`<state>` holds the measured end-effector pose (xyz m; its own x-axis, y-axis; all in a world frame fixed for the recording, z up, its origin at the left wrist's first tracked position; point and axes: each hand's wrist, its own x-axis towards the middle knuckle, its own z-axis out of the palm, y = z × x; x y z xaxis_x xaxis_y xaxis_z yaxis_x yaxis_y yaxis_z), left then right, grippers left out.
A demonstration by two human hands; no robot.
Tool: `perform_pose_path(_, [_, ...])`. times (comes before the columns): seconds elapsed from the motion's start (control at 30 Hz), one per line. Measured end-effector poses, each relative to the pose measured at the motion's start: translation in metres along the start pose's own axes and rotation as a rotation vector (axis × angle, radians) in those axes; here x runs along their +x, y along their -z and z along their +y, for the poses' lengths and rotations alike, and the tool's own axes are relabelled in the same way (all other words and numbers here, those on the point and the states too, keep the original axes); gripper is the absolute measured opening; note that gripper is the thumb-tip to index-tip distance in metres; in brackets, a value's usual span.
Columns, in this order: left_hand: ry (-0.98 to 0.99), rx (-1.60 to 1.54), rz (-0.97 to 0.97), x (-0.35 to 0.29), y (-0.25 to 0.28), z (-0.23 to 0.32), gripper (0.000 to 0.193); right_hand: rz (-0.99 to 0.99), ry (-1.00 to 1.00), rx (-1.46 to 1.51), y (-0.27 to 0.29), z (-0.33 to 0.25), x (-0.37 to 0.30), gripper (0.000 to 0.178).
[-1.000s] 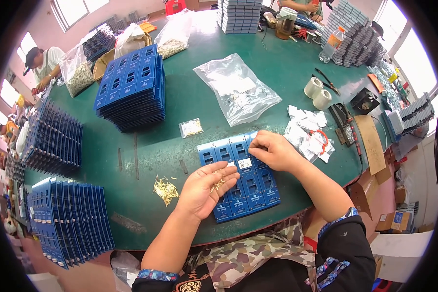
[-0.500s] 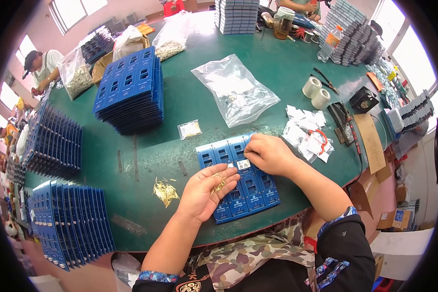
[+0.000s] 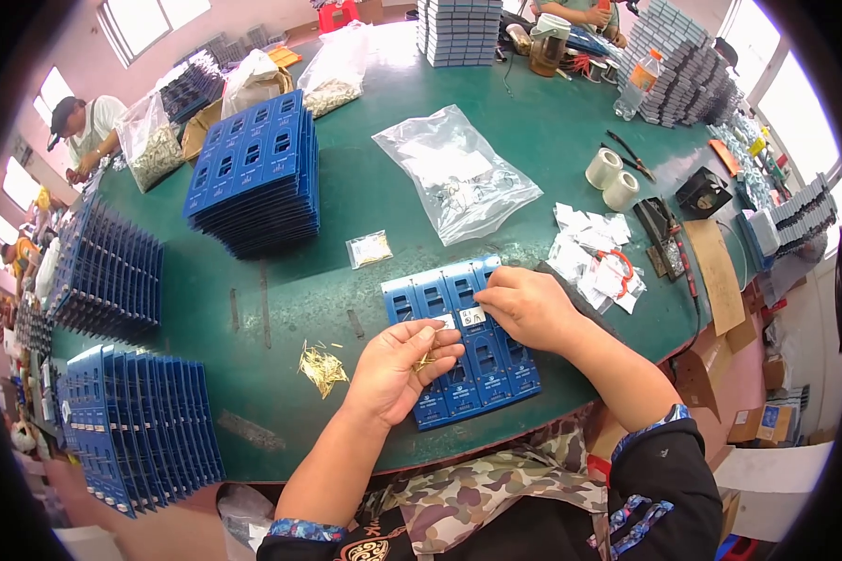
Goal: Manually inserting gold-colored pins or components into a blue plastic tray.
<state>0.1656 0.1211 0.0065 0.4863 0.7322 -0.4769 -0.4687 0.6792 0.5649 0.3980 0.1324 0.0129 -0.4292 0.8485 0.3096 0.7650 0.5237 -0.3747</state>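
Observation:
A blue circuit board panel (image 3: 468,400) with rectangular cutouts lies flat in front of me. My left hand (image 3: 384,374) is palm up over its left side, fingers curled round thin brass-coloured pins (image 3: 424,362), with the thumb bent over them. My right hand (image 3: 536,310) is above the panel's upper right part. Its thumb and fingertips are pinched together; anything between them is too small to make out. Beside those fingertips, a small white block (image 3: 473,316) with dark marks sits on the panel. A loose heap of the same pins (image 3: 323,369) lies on the table to the left.
Tall stacks of blue panels (image 3: 253,178) stand at the left. A small bag of pins (image 3: 370,249) and a larger clear bag (image 3: 458,178) lie beyond the panel. To the right are white packets (image 3: 589,252), red-handled scissors (image 3: 617,271), tape rolls (image 3: 603,168) and a soldering iron (image 3: 680,251).
My left thumb and fingers have closed in over the pins, which lay more exposed on the palm before. My right hand has shifted slightly down and right, still pinched.

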Motion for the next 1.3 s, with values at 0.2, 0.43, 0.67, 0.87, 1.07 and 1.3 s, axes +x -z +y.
perform_pose_path(0.2, [-0.001, -0.056, -0.029, -0.001, -0.002, 0.002, 0.019, 0.003, 0.037, -0.080, -0.004, -0.002, 0.001, 0.011])
perform_pose_path(0.43, [-0.018, -0.028, -0.020, 0.000, 0.001, -0.002, 0.014, 0.020, 0.045, -0.135, -0.005, -0.006, 0.002, 0.014])
perform_pose_path(0.67, [-0.013, -0.039, -0.031, 0.000, 0.005, -0.003, 0.012, 0.088, 0.043, -0.086, 0.003, -0.008, -0.003, 0.014])
perform_pose_path(0.87, [-0.008, -0.023, -0.034, 0.000, 0.005, -0.003, 0.013, 0.040, 0.064, -0.125, 0.000, -0.008, -0.003, 0.013])
perform_pose_path(1.07, [0.002, -0.032, -0.061, 0.003, 0.006, -0.005, 0.014, 0.008, 0.055, -0.178, -0.001, -0.009, 0.000, 0.012])
perform_pose_path(1.3, [-0.017, -0.038, -0.075, 0.002, 0.006, -0.003, 0.015, 0.051, 0.045, -0.164, -0.001, -0.006, 0.002, 0.013])
